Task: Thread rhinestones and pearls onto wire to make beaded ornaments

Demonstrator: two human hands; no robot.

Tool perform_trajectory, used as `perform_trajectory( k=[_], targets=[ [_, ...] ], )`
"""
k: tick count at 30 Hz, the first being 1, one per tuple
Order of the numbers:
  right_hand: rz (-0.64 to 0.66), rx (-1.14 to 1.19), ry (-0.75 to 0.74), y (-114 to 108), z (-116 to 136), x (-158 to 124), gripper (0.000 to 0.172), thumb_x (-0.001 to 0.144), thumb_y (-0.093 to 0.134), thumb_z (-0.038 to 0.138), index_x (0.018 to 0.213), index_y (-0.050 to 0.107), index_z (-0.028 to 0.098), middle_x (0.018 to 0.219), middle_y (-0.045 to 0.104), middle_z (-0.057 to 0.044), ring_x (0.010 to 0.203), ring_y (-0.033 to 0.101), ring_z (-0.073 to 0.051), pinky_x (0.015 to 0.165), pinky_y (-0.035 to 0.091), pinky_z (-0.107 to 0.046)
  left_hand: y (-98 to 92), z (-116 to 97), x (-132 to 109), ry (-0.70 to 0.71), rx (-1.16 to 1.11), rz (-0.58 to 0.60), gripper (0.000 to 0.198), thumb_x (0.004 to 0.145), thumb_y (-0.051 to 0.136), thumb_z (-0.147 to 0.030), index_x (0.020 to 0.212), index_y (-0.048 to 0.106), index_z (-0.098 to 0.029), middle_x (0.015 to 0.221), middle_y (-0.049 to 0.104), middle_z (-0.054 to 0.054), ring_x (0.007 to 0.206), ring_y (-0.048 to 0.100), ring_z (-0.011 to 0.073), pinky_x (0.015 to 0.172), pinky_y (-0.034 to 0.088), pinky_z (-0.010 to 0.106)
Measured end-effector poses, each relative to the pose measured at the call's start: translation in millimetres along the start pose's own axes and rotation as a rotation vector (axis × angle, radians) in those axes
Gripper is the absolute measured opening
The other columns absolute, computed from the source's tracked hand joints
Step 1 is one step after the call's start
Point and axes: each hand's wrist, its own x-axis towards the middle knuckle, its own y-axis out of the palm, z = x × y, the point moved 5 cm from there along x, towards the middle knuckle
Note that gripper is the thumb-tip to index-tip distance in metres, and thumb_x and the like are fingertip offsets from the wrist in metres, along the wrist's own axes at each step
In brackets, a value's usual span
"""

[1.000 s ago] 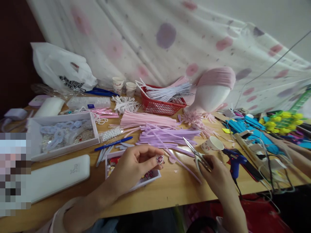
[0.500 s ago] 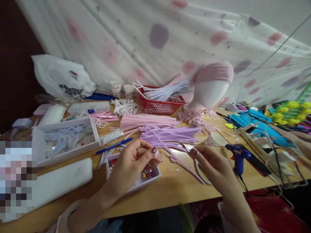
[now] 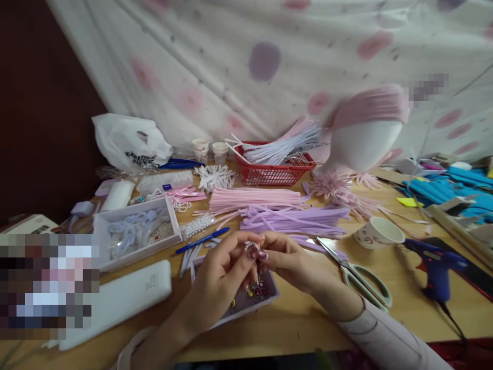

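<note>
Over a small white tray [image 3: 250, 312] of coloured gems, my two hands meet. My left hand [image 3: 221, 280] pinches a small ring of white pearl beads [image 3: 252, 246] between thumb and fingers. The fingers of my right hand [image 3: 288, 257] close on the same beads from the other side, and the fingertips partly hide them. Scissors [image 3: 370, 288] with pale green handles lie on the table beside my right wrist. Behind my hands are purple pipe cleaners [image 3: 292, 221] and pink pipe cleaners [image 3: 256, 198].
To the right stand a paper cup [image 3: 379, 234] and a blue glue gun [image 3: 435, 267]. At the back are a red basket [image 3: 275, 174] and a white head form [image 3: 364, 146]. On the left lie a bead box [image 3: 138, 252], a blue pen [image 3: 202, 240] and a white power bank [image 3: 127, 303].
My right hand has left the scissors and moved left to join my left hand at the beads. The scissors now lie on the table. The view has shifted.
</note>
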Motion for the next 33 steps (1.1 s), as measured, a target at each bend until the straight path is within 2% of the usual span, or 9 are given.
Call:
perform_trajectory(
  k=[3,5,10,16,20,26,31,33],
  targets=[
    [-0.041,0.059,0.042,-11,-6,-4,0.032,0.070,0.087,0.039,0.076,0.068,0.015,0.068,0.066,0.002,0.059,0.057,-0.008,0.060,0.042,-0.021,-3.1,2,0,0.032,0.111,0.006,0.029,0.088,0.069,-0.034,0.114,0.066,-0.023,0.092,0.070,0.004,0.077,0.065,0.0138,0.069,0.053,0.021],
    [-0.031,0.077,0.058,-15,-9,-7,0.032,0.069,0.088,0.040,0.076,0.069,0.014,0.067,0.065,0.003,0.058,0.054,-0.007,0.058,0.041,-0.020,-5.2,-1,0,0.103,0.231,-0.025,0.025,0.086,0.071,-0.030,0.110,0.071,-0.025,0.100,0.071,0.004,0.082,0.066,0.0148,0.072,0.054,0.022],
    [0.018,0.077,0.068,-18,-11,-11,0.027,0.075,0.083,0.039,0.082,0.071,0.016,0.070,0.067,0.001,0.058,0.056,-0.009,0.059,0.043,-0.022,-4.5,-14,-1,0.310,0.443,-0.057,0.021,0.084,0.075,-0.028,0.105,0.075,-0.024,0.092,0.074,0.003,0.085,0.068,0.0154,0.075,0.052,0.021],
    [0.038,0.213,0.131,-15,-15,-12,0.024,0.073,0.085,0.035,0.081,0.074,0.016,0.071,0.069,0.000,0.059,0.061,-0.009,0.058,0.048,-0.020,-4.2,-20,-2,0.398,0.526,-0.079,0.023,0.080,0.079,-0.027,0.103,0.076,-0.022,0.086,0.076,0.002,0.079,0.068,0.0136,0.073,0.051,0.020],
    [0.048,0.346,0.183,-10,-18,-14,0.023,0.072,0.087,0.033,0.085,0.078,0.016,0.075,0.072,-0.001,0.059,0.063,-0.008,0.058,0.050,-0.017,-4.4,-20,-3,0.414,0.524,-0.091,0.028,0.077,0.081,-0.026,0.104,0.076,-0.024,0.081,0.075,-0.001,0.075,0.067,0.0122,0.072,0.051,0.019],
    [0.042,0.389,0.146,-6,-17,-13,0.024,0.072,0.087,0.032,0.090,0.081,0.019,0.087,0.075,-0.003,0.064,0.063,-0.007,0.062,0.053,-0.016,-4.2,-20,-2,0.403,0.507,-0.151,0.020,0.077,0.081,-0.026,0.097,0.079,-0.023,0.078,0.077,0.001,0.072,0.068,0.0134,0.067,0.053,0.020],
    [-0.012,0.330,0.162,-9,-19,-13,0.024,0.071,0.087,0.038,0.082,0.081,0.017,0.074,0.071,-0.001,0.056,0.057,-0.005,0.056,0.048,-0.015,-4.0,-19,-3,0.372,0.483,-0.135,0.022,0.076,0.082,-0.025,0.098,0.079,-0.023,0.081,0.077,0.002,0.075,0.070,0.0149,0.070,0.055,0.021],
    [-0.045,0.332,0.170,-11,-20,-13,0.022,0.070,0.088,0.036,0.079,0.080,0.017,0.070,0.070,0.000,0.054,0.055,-0.004,0.053,0.045,-0.014,-3.8,-14,-2,0.274,0.361,-0.081,0.024,0.080,0.079,-0.026,0.104,0.078,-0.024,0.088,0.077,0.003,0.079,0.071,0.0162,0.071,0.057,0.022]
  ],
)
